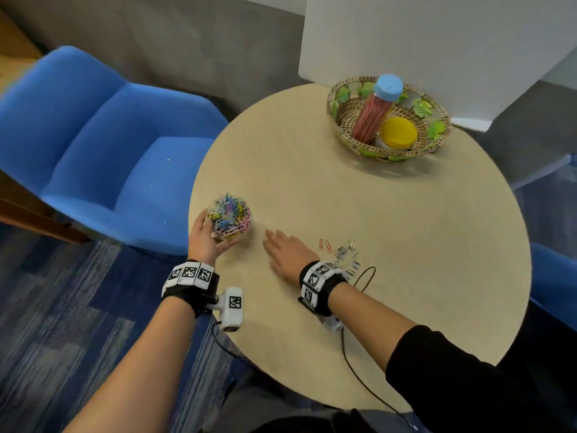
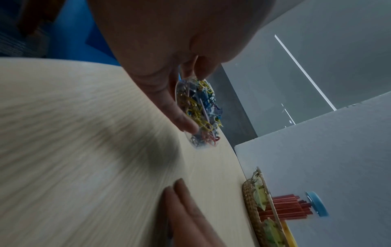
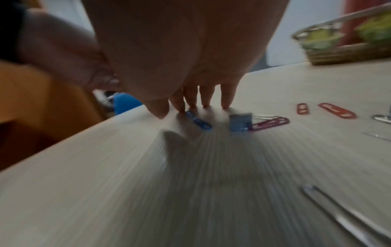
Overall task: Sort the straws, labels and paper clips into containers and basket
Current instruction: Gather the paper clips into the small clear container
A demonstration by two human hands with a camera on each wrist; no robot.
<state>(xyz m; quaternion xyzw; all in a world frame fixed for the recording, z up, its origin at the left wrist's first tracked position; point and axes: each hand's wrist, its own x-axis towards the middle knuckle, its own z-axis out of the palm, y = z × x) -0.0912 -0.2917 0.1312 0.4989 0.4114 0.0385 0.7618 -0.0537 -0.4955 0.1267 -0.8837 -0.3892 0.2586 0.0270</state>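
My left hand (image 1: 215,234) grips a clear container (image 1: 229,218) heaped with coloured paper clips, near the table's left edge; the left wrist view shows the thumb and fingers (image 2: 186,123) curled round the container (image 2: 198,115). To its right, my right hand (image 1: 274,250) lies flat, its straight fingers (image 3: 191,100) touching the table at a blue paper clip (image 3: 198,120). A blue binder clip (image 3: 240,122), a purple clip (image 3: 272,122) and red clips (image 3: 336,110) lie beside it. Several loose clips (image 1: 342,254) sit behind the right wrist.
A woven basket (image 1: 330,103) stands at the round table's (image 1: 374,207) far side, holding a blue-lidded jar of red straws (image 1: 371,117) and a yellow-lidded container (image 1: 398,132). A blue armchair (image 1: 103,145) is left of the table. A black cable (image 1: 365,276) trails over the near edge.
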